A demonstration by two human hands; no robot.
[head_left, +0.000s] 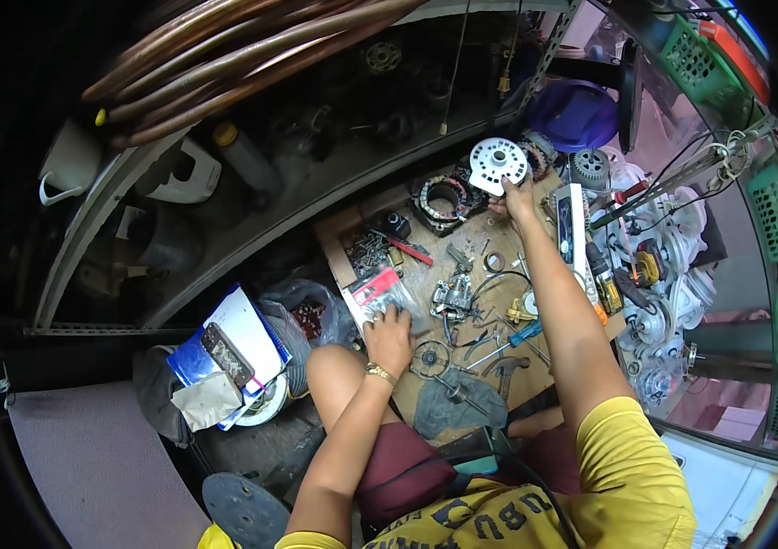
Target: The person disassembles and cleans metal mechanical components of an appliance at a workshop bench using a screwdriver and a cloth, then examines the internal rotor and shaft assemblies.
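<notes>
Phone [227,357], dark, lying on paper sheets [263,340]; what lies under the stack is mostly hidden. Plastic bag [343,320], clear, with dark red contents too blurred to name. Screws [371,249], a loose heap, single pieces hard to tell apart. Packet [378,289], clear with a red strip, on the wooden bench [329,242]; its lower part is covered by the left hand [389,337]. That hand lies over it, fingers bent; whether it grips or merely rests cannot be told. Wire coil ring [444,203], its right side close to the disc. Cloth [435,404], grey, partly covered by a metal shaft. White disc [497,166], slotted, raised at the bench's far end. Hammer [504,366], handle running toward the cloth. Right hand [517,197], grasping the disc by its near edge; some fingers are hidden beneath. Screwdriver [522,334], blue-handled, beside the right forearm. White parts [659,320], piled, outlines blurred together. Green baskets [776,220], bent by the lens, contents largely hidden.
</notes>
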